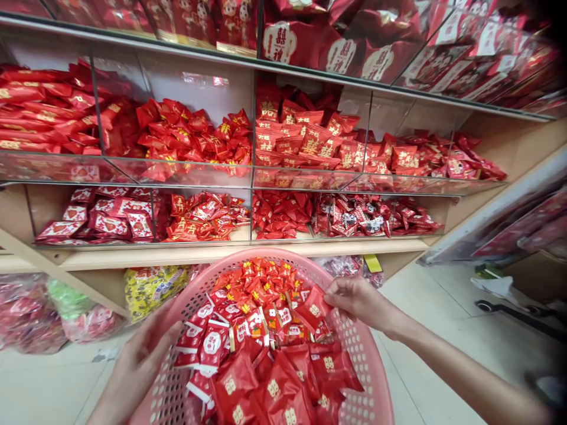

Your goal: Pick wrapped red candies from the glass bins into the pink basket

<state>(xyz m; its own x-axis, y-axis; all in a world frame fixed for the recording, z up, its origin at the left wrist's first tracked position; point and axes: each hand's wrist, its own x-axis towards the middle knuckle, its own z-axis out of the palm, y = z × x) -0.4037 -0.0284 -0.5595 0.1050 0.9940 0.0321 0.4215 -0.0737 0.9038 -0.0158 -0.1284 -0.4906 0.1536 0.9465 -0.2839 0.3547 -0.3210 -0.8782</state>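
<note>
A pink perforated plastic basket full of red wrapped candies is in front of me. My left hand grips its left side, thumb over the rim and the other fingers partly hidden outside. Between the thumb and fingers of my right hand is the corner of a red candy packet with a gold print, over the right side of the basket. Larger red packets fill the near part. Red-and-white packets lie at the left, and small orange-red candies at the far side.
Ahead stands a wooden shelf with glass-fronted compartments of red candies. Bigger gift bags fill the top level. Below, bagged candies stand on the tiled floor. A dark chair leg is at the right.
</note>
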